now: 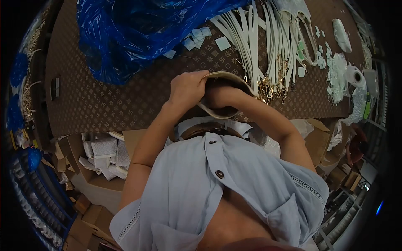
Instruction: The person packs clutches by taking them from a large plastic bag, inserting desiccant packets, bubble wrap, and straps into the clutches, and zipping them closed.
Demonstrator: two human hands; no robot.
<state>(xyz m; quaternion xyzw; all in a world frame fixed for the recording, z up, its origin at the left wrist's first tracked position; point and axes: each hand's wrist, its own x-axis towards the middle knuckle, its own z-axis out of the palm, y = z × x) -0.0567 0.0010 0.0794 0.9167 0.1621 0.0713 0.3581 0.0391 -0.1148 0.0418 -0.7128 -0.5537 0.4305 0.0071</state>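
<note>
Upper garment: loose shirt (184,175), pale blue-grey, lightly creased woven fabric. Front closure: placket (207,152) of matching fabric, fitted with a far button (212,142) and a near button (220,174), both round and dark brown. Neckline: open at the near end. Left sleeve (129,215) and right sleeve (312,184): short, wide, each with a ladder-pattern openwork band. Near right: pointed fabric fold (289,215); collar or pocket, cannot be determined. Left hand (187,88) and forearms: bare.
</note>
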